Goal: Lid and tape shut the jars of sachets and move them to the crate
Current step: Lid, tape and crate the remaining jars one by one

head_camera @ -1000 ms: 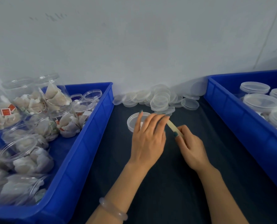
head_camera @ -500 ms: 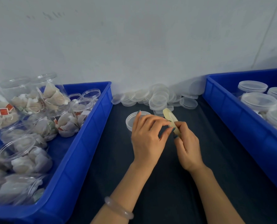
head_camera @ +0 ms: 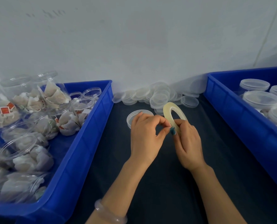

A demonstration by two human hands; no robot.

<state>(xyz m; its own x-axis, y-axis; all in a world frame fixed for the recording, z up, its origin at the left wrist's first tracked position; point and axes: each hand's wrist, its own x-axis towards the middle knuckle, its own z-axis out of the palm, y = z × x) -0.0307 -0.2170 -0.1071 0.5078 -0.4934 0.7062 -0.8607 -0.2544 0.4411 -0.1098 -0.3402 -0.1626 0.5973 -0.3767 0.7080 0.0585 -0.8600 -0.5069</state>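
Observation:
My right hand [head_camera: 187,141] grips a thin, pale yellow roll of tape [head_camera: 168,113], holding it upright above the dark table. My left hand [head_camera: 146,135] pinches at the roll's edge with thumb and fingertips, right beside my right thumb. A single clear lid [head_camera: 132,116] lies on the table just beyond my left hand. Open jars of sachets [head_camera: 29,147] fill the blue crate on the left [head_camera: 79,143]. Lidded jars [head_camera: 260,99] stand in the blue crate on the right [head_camera: 241,120].
A heap of loose clear lids [head_camera: 158,96] lies against the white wall at the back of the table. The dark table surface [head_camera: 167,191] runs between the two crates. A pale bangle sits on my left wrist.
The tape roll has been lifted from lying low on the table and turned upright. My left hand went from flat, straight fingers to pinching at the roll's edge. Both hands rose slightly.

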